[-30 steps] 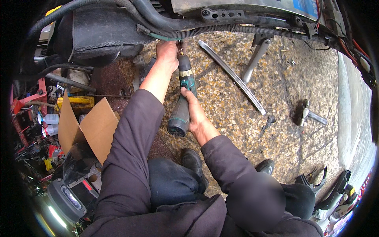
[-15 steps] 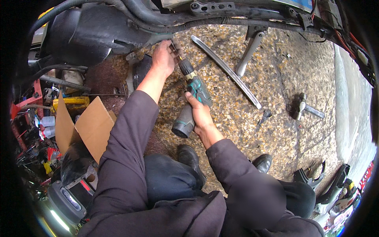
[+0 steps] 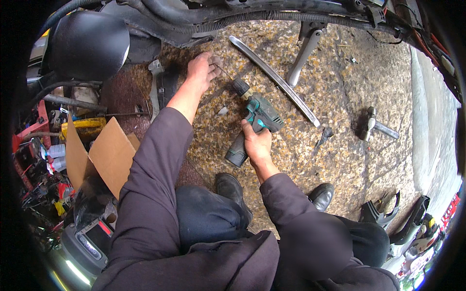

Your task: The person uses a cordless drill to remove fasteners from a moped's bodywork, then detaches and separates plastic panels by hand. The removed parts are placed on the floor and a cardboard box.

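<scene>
My right hand (image 3: 257, 144) is wrapped round the handle of a teal and black cordless drill (image 3: 259, 115), which tilts up to the left. A thin bit (image 3: 224, 72) sticks out of its black chuck. At the bit's far end is my left hand (image 3: 200, 71), with bent fingers drawn together around the tip; whatever they pinch is too small to make out. Both hands are over the speckled stone floor (image 3: 291, 155). Above the left hand lies the edge of a black plastic panel (image 3: 194, 40), under a frame tube with a ribbed cable sleeve (image 3: 233, 20).
A long metal bar (image 3: 274, 80) lies on the floor beside a kickstand (image 3: 303, 58). A hammer (image 3: 374, 127) rests at right. An open cardboard box (image 3: 111, 153) and a grey case (image 3: 85, 247) are at left. My shoes (image 3: 230, 188) are close below the drill.
The drill has moved right and slightly down, away from the black panel. My left hand stays near the bit tip, a little lower. The panel piece at upper left has shifted.
</scene>
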A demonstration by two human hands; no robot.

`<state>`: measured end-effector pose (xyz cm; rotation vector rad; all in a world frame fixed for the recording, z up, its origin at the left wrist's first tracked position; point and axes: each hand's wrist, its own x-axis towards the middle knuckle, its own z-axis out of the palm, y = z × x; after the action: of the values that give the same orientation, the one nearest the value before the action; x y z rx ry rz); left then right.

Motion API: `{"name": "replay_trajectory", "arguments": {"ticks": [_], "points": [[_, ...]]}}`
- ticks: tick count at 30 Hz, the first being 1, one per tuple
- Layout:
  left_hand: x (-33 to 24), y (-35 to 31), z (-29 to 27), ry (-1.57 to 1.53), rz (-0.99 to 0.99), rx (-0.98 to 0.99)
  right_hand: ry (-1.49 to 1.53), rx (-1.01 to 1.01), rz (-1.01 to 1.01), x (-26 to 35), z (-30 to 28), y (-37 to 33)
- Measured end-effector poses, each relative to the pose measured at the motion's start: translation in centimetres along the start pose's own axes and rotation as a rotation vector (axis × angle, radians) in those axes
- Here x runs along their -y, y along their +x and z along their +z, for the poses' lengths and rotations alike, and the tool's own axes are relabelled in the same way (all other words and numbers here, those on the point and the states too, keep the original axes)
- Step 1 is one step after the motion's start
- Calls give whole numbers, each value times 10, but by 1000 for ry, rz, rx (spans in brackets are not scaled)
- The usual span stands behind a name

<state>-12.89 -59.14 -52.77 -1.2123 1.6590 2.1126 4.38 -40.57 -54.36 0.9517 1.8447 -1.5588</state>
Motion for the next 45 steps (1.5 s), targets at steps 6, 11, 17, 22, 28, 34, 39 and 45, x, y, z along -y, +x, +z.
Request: {"name": "replay_trajectory", "arguments": {"ticks": [6, 11, 17, 22, 28, 34, 39, 45], "points": [[-13, -5, -8, 15, 85, -22, -149, -109, -88, 5, -4, -5], [-23, -13, -1, -196, 40, 158, -227, -80, -92, 4, -6, -9], [-29, -11, 30, -302, 63, 253, -313, -60, -113, 0, -13, -11], [-31, -4, 47, -375, 98, 136, -386, -39, -134, 0, -24, -8], [-29, -6, 52, -325, 135, 39, -454, -62, -208, -2, -31, -2], [-28, -8, 53, -379, 126, -21, -534, -55, -181, 7, -39, -4], [2, -21, 39, 223, 33, 8, -545, -65, -223, 10, -45, -2], [-19, -14, 15, 104, 121, -152, -556, -206, -360, 4, -52, 1]]}}
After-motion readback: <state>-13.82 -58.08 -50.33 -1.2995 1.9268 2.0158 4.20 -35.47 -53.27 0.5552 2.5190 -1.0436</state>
